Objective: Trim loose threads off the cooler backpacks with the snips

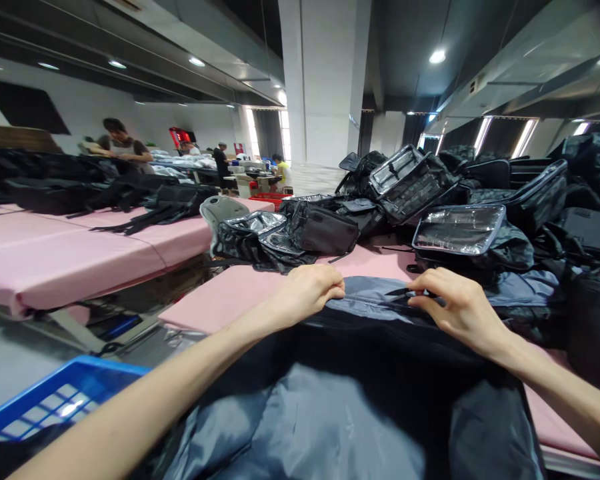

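An open black bag with a grey lining [340,413] fills the space in front of me, its mouth facing me. My left hand [314,288] is closed in a pinch on the bag's far edge. Grey lining fabric [367,293] stretches along that edge between my hands. In my right hand [453,303] is a small, dark, pointed tool that looks like thread snips [397,293], its tips pointing left, close over the grey fabric. Fingers hide most of the tool.
Camouflage bags with silvery linings [460,230] are piled beyond my right hand, on a pink-covered table [220,297]. A blue plastic basket [75,373] stands lower left. Black bags [170,200] lie on another pink table. A white pillar [325,87] rises behind; several people work farther back.
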### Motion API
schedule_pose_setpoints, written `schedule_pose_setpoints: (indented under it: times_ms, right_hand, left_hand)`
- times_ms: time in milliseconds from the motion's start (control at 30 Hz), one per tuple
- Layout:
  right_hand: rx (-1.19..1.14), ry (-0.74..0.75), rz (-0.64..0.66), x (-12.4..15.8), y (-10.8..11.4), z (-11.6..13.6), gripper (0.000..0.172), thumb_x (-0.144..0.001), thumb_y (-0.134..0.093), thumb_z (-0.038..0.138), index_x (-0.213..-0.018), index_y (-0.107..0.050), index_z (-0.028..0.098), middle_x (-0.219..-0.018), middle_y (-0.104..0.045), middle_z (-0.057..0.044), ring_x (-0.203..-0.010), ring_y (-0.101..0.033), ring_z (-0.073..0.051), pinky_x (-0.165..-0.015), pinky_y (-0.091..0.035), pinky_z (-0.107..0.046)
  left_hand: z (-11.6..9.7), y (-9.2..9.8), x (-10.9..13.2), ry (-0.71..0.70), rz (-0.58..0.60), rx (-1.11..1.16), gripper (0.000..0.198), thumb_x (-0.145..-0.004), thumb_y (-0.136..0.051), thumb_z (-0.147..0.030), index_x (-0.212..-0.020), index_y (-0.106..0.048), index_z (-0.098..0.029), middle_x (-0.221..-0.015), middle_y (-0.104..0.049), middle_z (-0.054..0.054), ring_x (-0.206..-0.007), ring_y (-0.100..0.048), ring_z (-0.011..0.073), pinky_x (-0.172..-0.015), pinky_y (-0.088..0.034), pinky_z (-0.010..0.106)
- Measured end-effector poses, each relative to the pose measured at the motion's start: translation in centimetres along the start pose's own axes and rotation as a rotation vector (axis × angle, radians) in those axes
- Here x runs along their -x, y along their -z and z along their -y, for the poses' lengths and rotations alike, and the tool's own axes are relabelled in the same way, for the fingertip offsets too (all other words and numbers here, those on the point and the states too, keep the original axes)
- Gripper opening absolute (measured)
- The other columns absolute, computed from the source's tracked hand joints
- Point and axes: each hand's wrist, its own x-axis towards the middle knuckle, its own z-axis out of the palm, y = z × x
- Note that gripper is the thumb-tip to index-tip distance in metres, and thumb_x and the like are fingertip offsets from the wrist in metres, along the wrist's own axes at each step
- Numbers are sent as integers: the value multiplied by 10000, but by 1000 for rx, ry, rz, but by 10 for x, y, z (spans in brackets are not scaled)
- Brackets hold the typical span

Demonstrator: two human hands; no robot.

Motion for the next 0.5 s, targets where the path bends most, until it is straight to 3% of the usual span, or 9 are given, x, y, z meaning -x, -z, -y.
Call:
schedule_pose_setpoints:
  times_ms: [167, 333, 433, 500]
  right_hand:
    - [188, 110, -45, -5, 12, -1, 76, -846, -537, 240, -835, -589, 186, -784, -638, -36, -727, -538, -152, -668, -370, -284]
    - [321, 230, -9, 6, 15, -2, 123, -875, -489, 225, -837, -600, 189, -756, -647, -20, -692, -516, -131, -699, -318, -309]
    - [350, 240, 20, 11, 11, -3, 132, -875, -481, 203, -828, -605, 200, -744, -641, -10, -686, -502, -131, -704, -305, -324]
    - [298, 213, 16, 14, 8, -4, 122, -871, -491, 208, -816, -600, 200, -731, -632, -8, -680, -507, -132, -694, -320, -322]
  left_hand:
    - [2, -2, -1, 3, -5, 94, 218, -829, -423, -227, -684, -576, -170, -662, -597, -4, -603, -544, 114, -575, -382, 202]
    - [8, 1, -1, 10, 36, 83, 232, -829, -401, -226, -668, -558, -170, -642, -582, -10, -585, -533, 115, -557, -371, 205]
    - [-5, -1, -2, -44, -3, 46, 212, -850, -427, -258, -727, -575, -171, -706, -600, 7, -639, -554, 126, -592, -401, 216]
    - [-24, -7, -2, -157, -27, -16, 209, -834, -495, -359, -838, -586, -172, -794, -613, 34, -730, -575, 161, -641, -435, 250]
